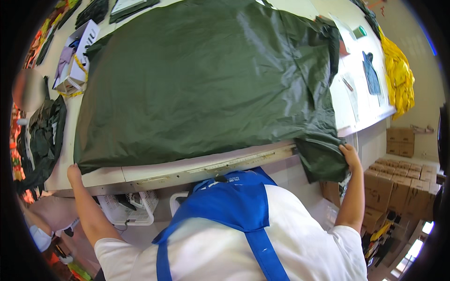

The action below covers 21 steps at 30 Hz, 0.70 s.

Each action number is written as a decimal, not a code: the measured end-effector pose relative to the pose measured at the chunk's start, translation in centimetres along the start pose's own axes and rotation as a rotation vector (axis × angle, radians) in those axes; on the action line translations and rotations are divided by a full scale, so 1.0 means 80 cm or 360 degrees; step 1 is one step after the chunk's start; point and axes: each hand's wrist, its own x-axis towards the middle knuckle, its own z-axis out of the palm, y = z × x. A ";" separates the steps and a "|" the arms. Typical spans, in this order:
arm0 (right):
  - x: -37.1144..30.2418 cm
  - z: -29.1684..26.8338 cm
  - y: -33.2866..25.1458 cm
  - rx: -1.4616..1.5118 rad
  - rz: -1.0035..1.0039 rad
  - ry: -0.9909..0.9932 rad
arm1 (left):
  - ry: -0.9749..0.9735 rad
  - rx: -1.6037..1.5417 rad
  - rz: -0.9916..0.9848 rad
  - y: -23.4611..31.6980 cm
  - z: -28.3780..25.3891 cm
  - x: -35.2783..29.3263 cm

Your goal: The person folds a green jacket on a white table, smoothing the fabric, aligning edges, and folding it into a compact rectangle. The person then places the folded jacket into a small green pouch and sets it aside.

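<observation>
A large dark green sheet of glossy, coated-looking fabric [197, 84] lies spread over the white table, with wrinkles and folds along its right side. At the near left corner, my left hand [74, 174] is closed on the fabric's edge. Far to the right, my right hand [350, 155] pinches another part of the same fabric, where a folded flap hangs down over the table's front edge. Both arms are stretched wide apart.
A white box [77, 56] with cloth and a yellow tape measure stands at the left. Dark garments [47, 122] lie beyond it, near another person. Yellow fabric [398, 75] hangs at the table's right end. White baskets [133, 208] sit underneath; cardboard boxes [393, 187] are stacked right.
</observation>
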 end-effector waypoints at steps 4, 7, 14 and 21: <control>-0.018 0.046 0.054 0.0612 0.0227 -0.0148 | 0.0607 -0.0477 0.0747 0.198 -0.034 -0.145; -0.068 0.056 0.067 0.1031 0.0256 -0.0186 | 0.0072 -0.1096 0.1577 0.453 -0.140 -0.395; -0.059 0.074 0.122 0.0916 0.0182 -0.0437 | -0.0464 -0.1005 0.3444 0.663 -0.085 -0.711; -0.186 0.146 0.176 0.0766 0.0695 -0.1197 | -0.0260 -0.0518 0.3285 0.674 -0.042 -0.739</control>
